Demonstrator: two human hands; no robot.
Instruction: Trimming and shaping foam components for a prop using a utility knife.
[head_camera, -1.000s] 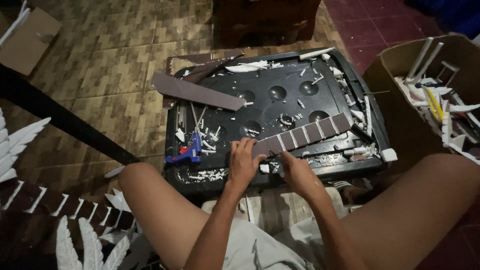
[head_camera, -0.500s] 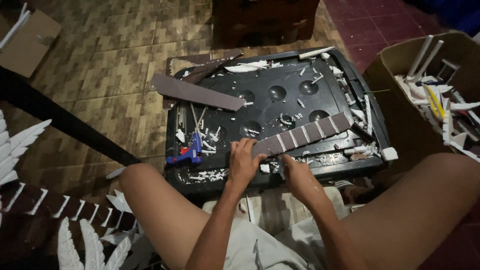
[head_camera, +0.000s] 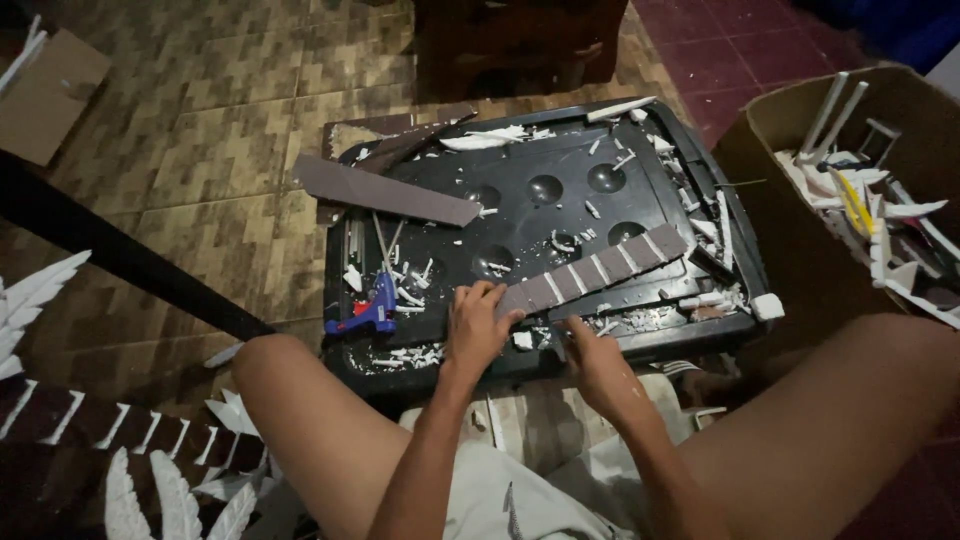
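Black tray (head_camera: 520, 215) on tiled floor (head_camera: 200, 140); left hand (head_camera: 475, 325) pinches striped strip (head_camera: 595, 272), right hand (head_camera: 592, 362) curled beside

A black dimpled tray (head_camera: 640, 150) at frame centre bears a blue glue gun (head_camera: 368, 310), a brown striped strip (head_camera: 595, 272), a plain brown strip (head_camera: 385, 191) and white scraps (head_camera: 410, 355).

Glossy black plastic tray (head_camera: 560, 160), matt brown card strip (head_camera: 590, 272)

Left of the fingers we see a blue glue gun (head_camera: 366, 311) and a long brown strip (head_camera: 385, 191); far right, a cardboard box (head_camera: 800, 120) of white scraps (head_camera: 880, 215).
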